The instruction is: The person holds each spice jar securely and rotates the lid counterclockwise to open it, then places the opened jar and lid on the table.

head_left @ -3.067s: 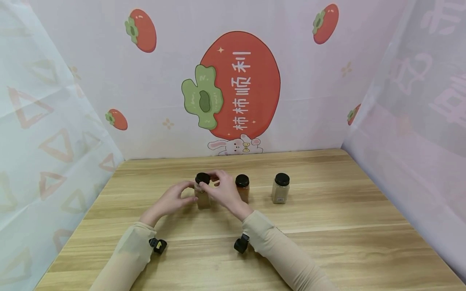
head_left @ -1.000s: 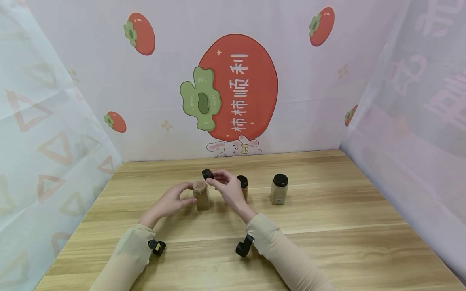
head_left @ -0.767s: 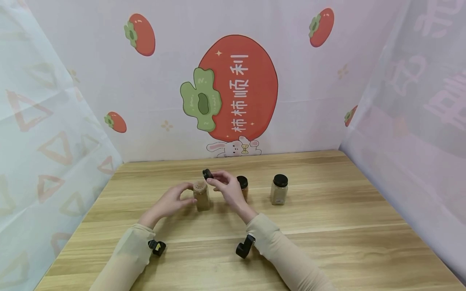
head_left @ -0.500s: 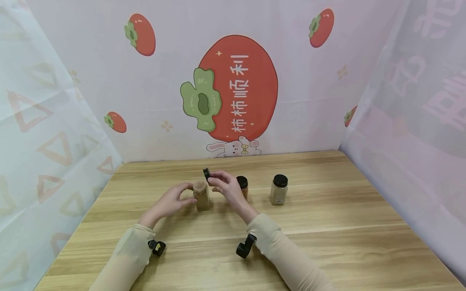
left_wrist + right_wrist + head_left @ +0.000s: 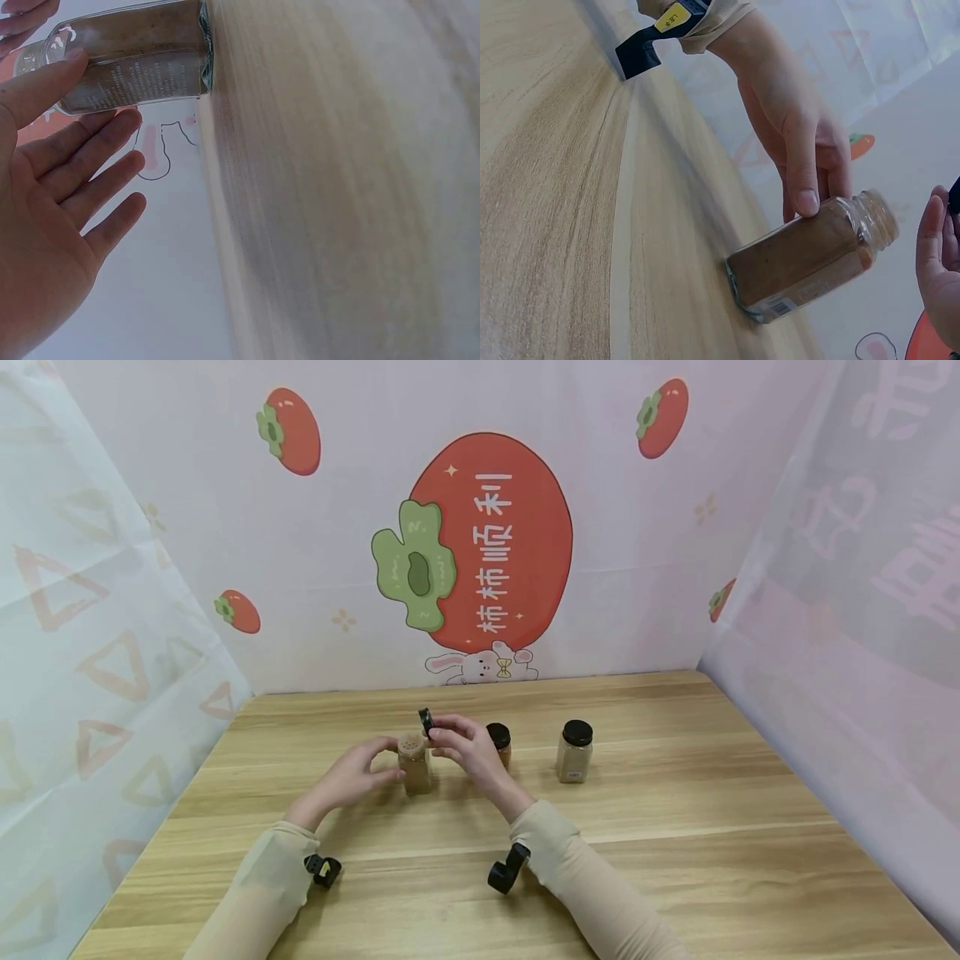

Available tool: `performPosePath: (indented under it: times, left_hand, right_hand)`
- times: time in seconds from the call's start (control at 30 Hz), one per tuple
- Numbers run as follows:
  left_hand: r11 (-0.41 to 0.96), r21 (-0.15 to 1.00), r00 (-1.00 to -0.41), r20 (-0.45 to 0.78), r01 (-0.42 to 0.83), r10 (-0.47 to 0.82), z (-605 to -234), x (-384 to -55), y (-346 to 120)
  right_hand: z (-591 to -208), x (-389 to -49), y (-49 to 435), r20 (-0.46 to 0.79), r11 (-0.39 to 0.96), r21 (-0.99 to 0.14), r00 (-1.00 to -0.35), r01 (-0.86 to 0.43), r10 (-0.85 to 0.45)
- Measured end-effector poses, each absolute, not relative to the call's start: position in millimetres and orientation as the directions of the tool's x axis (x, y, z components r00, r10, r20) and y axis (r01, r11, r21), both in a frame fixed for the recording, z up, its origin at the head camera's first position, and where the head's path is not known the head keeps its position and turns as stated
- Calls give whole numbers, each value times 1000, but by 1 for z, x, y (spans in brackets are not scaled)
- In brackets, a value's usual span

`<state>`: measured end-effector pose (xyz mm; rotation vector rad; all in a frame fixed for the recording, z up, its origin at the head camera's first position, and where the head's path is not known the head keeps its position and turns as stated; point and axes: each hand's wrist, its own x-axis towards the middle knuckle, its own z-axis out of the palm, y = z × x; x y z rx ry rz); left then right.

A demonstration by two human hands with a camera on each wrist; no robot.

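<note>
A glass spice jar of brown powder stands upright on the table, its perforated shaker top bared. My left hand steadies it from the left, thumb on the near side and fingers behind. In the left wrist view, the thumb lies against the jar, while some fingers of that hand spread free of it. My right hand pinches the black lid, turned on edge just above and right of the jar's mouth. The right wrist view shows the jar's threaded neck without a lid.
A second black-lidded jar with reddish-brown contents stands partly behind my right hand. Farther right is a third jar, pale-filled and lidded. A patterned cloth backdrop rises at the rear edge of the wooden table.
The lid sat on the jar at first; my right hand has lifted it off to the upper right and turned it on edge. The left hand has stayed by the jar.
</note>
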<state>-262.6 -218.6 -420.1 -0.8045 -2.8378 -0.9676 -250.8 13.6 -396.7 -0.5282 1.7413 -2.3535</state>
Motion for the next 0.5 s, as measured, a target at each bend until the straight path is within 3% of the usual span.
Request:
performPosePath:
  times: [0.5]
  left_hand:
    - [672, 567, -868, 187, 477, 459, -419, -263, -219]
  right_hand:
    - [-393, -247, 14, 154, -369, -929, -911, -2, -384]
